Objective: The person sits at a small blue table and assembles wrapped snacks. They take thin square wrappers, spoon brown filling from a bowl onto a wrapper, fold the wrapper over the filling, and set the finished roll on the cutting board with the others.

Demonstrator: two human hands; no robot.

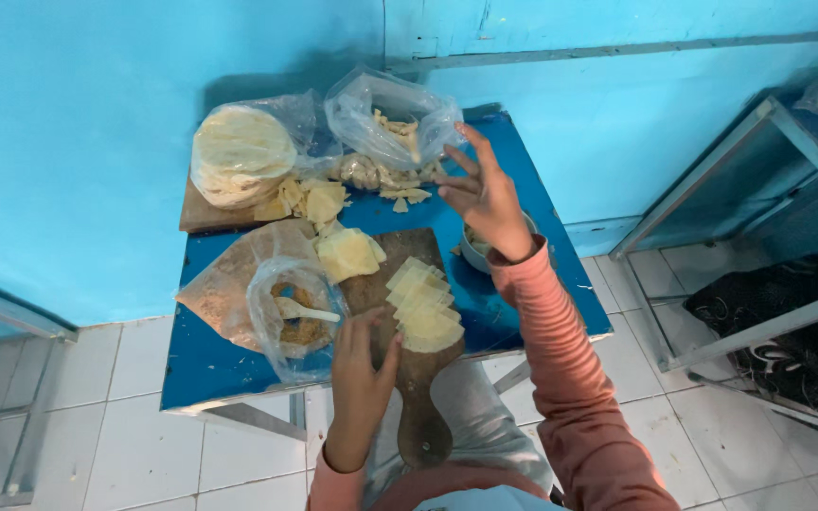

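Observation:
My left hand rests flat on the wooden paddle board, fingers apart, right beside a row of pale yellow dough strips laid out on it. My right hand hovers open above the blue table, fingers spread, holding nothing. It is over a small metal bowl and near a clear bag of dough scraps. A folded stack of dough pieces lies at the board's far end.
A bag of round flat dough sheets sits on a wooden board at the back left. A clear bag of brown filling with a spoon stands left of the board. A metal frame is at the right, over white floor tiles.

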